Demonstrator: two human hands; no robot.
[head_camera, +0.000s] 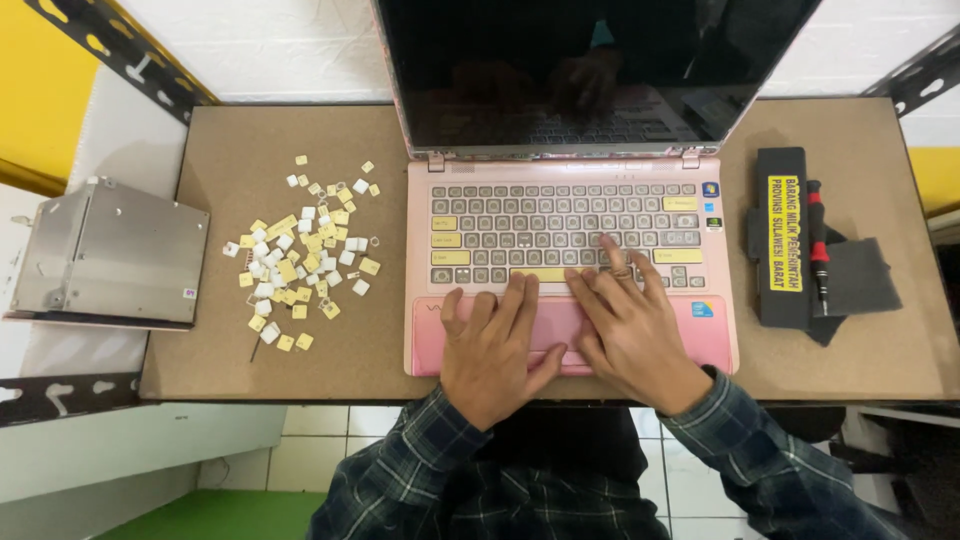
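Resting both hands on the open pink laptop (570, 265), I keep them flat and clamped on nothing. My left hand (492, 345) lies on the palm rest with its fingers spread loosely toward the bottom key row, which steadies the machine on the brown fibreboard tabletop (300, 370). My right hand (630, 325) reaches further up, fingers apart, the tips pressing on the bare grey key sockets (560, 215), where most caps are missing and only a few yellowed ones remain. Whether a fingertip has a small part pinched under it I cannot tell.

The heap of loose white and yellowed keycaps (298, 262) lies well to the left of the laptop, handy yet off the keyboard. Further left a grey metal drive box (115, 250) sits at the table's edge. On the right, a long black battery pack with a yellow label (782, 238) and a red-and-black screwdriver (817, 240) rest on a dark cloth (865, 275), parked out of reach.
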